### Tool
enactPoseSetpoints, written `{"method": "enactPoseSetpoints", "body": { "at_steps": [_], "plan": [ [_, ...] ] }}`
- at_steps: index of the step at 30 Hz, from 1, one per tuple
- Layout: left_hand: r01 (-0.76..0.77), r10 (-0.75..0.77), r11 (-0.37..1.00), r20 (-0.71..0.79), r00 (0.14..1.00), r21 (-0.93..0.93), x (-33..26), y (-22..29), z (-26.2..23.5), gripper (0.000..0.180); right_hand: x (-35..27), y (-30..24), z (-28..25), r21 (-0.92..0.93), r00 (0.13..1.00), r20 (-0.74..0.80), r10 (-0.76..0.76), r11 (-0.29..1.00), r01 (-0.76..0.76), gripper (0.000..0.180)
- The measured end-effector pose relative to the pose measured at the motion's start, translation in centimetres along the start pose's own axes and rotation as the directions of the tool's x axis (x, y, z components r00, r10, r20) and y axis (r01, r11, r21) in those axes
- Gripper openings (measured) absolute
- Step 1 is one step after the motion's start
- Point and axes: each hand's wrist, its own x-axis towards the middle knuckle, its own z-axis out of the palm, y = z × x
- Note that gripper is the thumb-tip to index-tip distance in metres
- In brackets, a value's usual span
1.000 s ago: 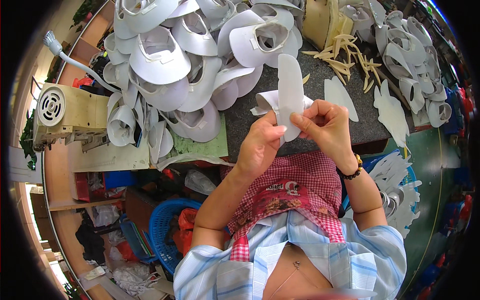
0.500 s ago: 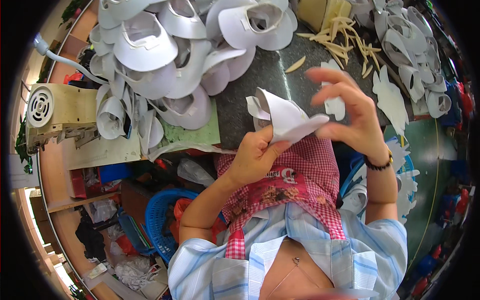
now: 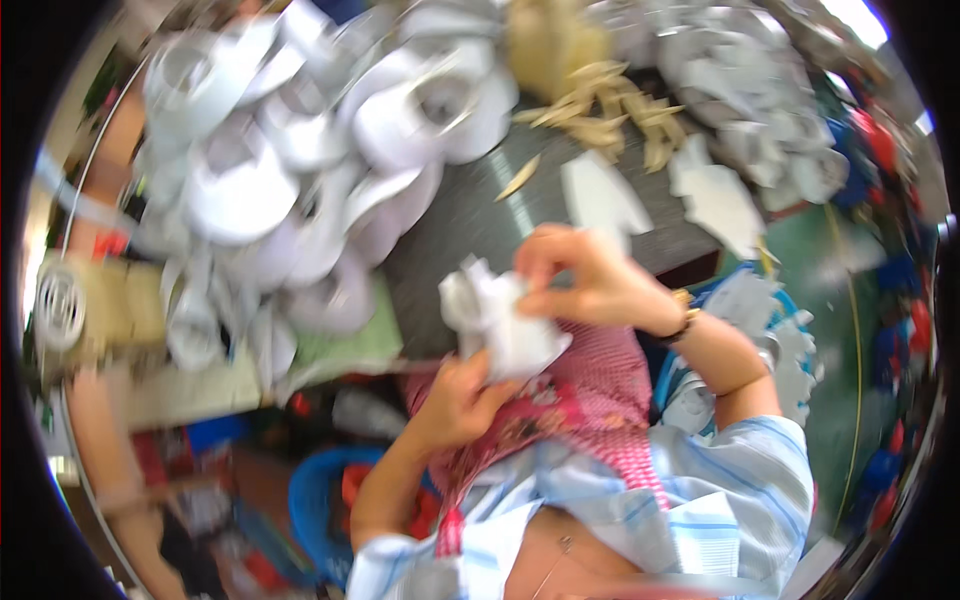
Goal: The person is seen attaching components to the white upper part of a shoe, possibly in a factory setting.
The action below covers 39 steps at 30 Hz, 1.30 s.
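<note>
In front of my apron I have a white, curved piece (image 3: pixel 508 335) that looks like a shoe upper. My left hand (image 3: pixel 462 402) grips its lower left edge between thumb and fingers. At its upper right side, my right hand (image 3: pixel 585 278) is closed in a pinch on the edge. Motion blur softens both hands and the piece. Just beyond the right hand, a flat white cut piece (image 3: pixel 600 195) lies on the dark tabletop (image 3: pixel 440 235); another flat white cut piece (image 3: pixel 715 195) is farther right.
Many white uppers (image 3: pixel 240 190) are heaped at the left, and more white pieces (image 3: pixel 740 90) at the far right. Tan crescent strips (image 3: pixel 600 110) lie at the back. A cream machine (image 3: pixel 110 310) stands left. Blue baskets (image 3: pixel 310 500) sit below on both sides.
My right hand has come in from the open air to pinch the white piece. The piece is now lower and further left, and turned. The whole view has shifted and blurred.
</note>
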Motion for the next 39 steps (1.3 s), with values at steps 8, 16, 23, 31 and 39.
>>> {"method": "enactPoseSetpoints", "body": {
  "at_steps": [8,16,23,31,39],
  "plan": [
    [0.162,-0.239,0.971,0.634,0.735,0.178,2.7,3.4,-6.0,0.024,0.6,-1.2,-2.4,-0.096,0.760,0.574,-0.305,0.896,0.433,0.031],
    [0.539,-0.173,0.796,0.751,0.638,-0.274,4.6,2.5,-5.0,0.029,-1.4,-0.7,0.0,0.284,0.750,0.656,-0.091,0.949,-0.134,0.037],
    [0.569,-0.175,0.767,0.757,0.630,-0.297,4.7,2.4,-4.2,0.031,-2.0,-2.5,-0.9,0.138,0.774,0.621,0.124,0.955,-0.264,0.032],
    [0.534,-0.403,0.835,0.512,0.758,-0.132,4.5,0.6,-1.7,0.022,-2.1,-3.1,-0.5,-0.293,0.917,0.343,0.203,0.951,-0.101,0.025],
    [0.010,-0.087,0.968,0.299,0.950,0.250,5.3,3.1,-2.0,0.028,-3.1,-4.1,-0.1,-0.528,0.980,0.201,0.002,0.842,0.107,0.019]
  ]
}}
